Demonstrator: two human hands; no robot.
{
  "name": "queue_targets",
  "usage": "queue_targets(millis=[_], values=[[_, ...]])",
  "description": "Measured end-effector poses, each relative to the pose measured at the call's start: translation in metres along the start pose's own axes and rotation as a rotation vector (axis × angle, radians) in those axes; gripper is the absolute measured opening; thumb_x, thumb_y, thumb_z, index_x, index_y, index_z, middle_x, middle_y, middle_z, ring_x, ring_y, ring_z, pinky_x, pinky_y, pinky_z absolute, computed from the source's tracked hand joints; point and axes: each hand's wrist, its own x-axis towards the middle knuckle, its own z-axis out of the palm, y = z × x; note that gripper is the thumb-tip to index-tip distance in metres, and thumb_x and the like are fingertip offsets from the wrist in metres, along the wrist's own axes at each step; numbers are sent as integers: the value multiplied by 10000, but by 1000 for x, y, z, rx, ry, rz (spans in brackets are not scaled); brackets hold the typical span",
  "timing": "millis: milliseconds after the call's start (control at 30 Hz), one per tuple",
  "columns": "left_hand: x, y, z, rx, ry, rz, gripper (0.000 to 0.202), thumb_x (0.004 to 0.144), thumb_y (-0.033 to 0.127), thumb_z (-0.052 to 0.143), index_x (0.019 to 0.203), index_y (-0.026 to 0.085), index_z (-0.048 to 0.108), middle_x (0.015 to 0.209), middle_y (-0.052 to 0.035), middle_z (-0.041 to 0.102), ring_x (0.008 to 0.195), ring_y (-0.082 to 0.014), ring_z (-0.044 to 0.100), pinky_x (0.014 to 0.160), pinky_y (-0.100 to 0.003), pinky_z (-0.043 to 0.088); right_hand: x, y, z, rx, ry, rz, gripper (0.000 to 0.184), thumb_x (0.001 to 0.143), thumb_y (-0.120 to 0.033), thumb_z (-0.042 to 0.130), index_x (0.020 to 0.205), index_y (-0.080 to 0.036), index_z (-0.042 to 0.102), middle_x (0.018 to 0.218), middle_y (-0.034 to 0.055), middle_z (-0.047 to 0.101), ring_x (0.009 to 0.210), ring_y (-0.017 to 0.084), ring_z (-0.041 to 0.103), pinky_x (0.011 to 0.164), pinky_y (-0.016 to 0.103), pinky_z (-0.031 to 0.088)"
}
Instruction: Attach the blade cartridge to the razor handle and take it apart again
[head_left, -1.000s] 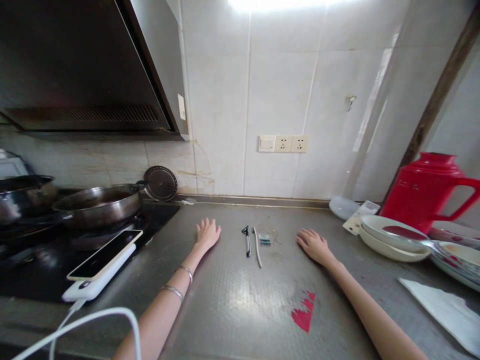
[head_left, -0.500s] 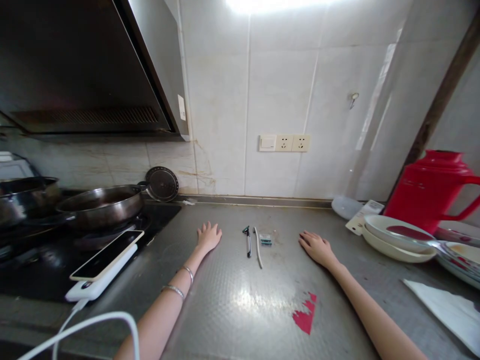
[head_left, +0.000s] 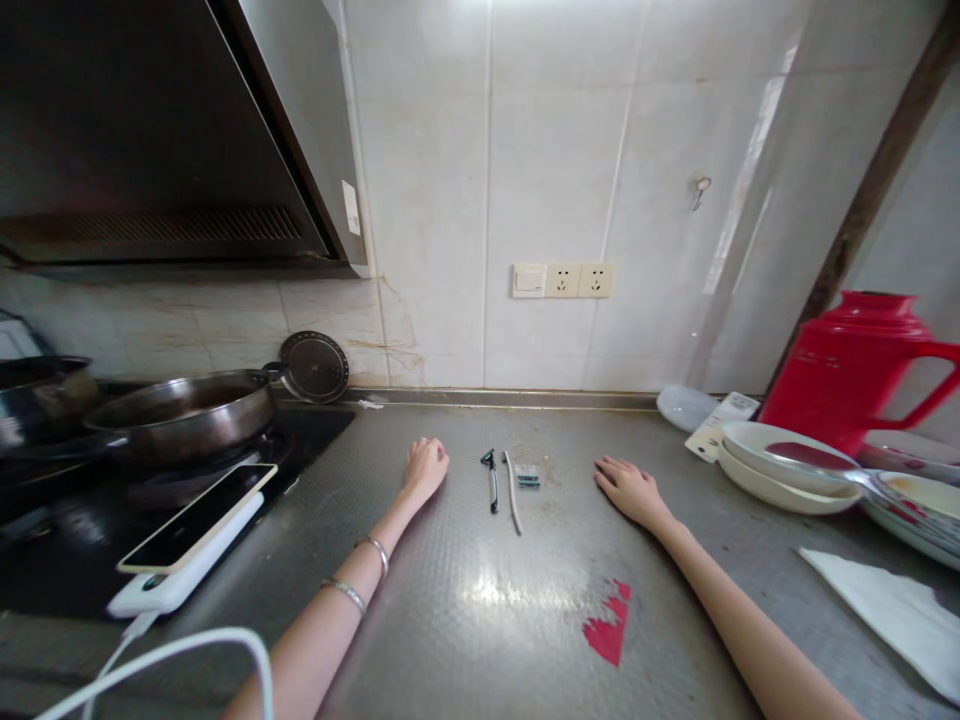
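On the metal counter point(head_left: 420, 620), a razor point(head_left: 493, 490) with a dark head lies between my hands. Beside it is a slim white stick point(head_left: 514, 500) with a small dark end, perhaps a toothbrush. A small clear and teal piece point(head_left: 528, 479), like a pack of razor blades, lies just right of that. My left hand point(head_left: 426, 467) is left of the razor, apart from it, its fingers curled in and nothing seen in them. My right hand point(head_left: 628, 489) rests flat on the counter, right of the small pack, fingers stretched out and holding nothing.
A phone point(head_left: 199, 520) on a white power bank with a cable lies by the stove at left, near a pan point(head_left: 187, 415). Stacked bowls point(head_left: 787, 490), a red thermos point(head_left: 840, 375) and a white sheet point(head_left: 885, 615) are at right. A red patch point(head_left: 609, 630) marks the counter's front.
My left hand has gone from lying flat with spread fingers to curled fingers, moving slightly right. My right hand stays flat. The view has shifted slightly.
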Motion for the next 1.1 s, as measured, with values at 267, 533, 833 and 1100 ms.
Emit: queue_targets(millis=[267,533,833,1100], values=[[-11,67,8,-59,-193,146,268,781,361,507,806,172,695,894,-123,692,873,-233,629,733,-304,438,0,0,-1,-5,0,1,444,870,-417,319,1200,-251,565,1333,67,490,1236,266,396,973,494,283],[-8,91,13,51,-240,126,304,759,334,528,928,131,677,949,-182,675,933,-287,631,754,-338,458,0,1,-1,8,-4,-1,440,868,-417,320,1201,-263,562,1335,65,488,1233,276,396,961,508,288],[5,77,8,-415,-344,-81,178,732,276,564,630,141,619,761,-107,688,899,-241,637,714,-279,444,0,0,0,-3,10,3,436,863,-410,326,1190,-256,570,1321,65,502,1227,265,406,964,490,295],[22,54,-4,-899,-523,-312,236,866,283,401,724,124,503,556,-16,580,493,-104,598,509,-211,479,0,-1,-1,2,23,-4,444,863,-411,325,1188,-238,572,1323,67,500,1218,268,416,964,487,298]])
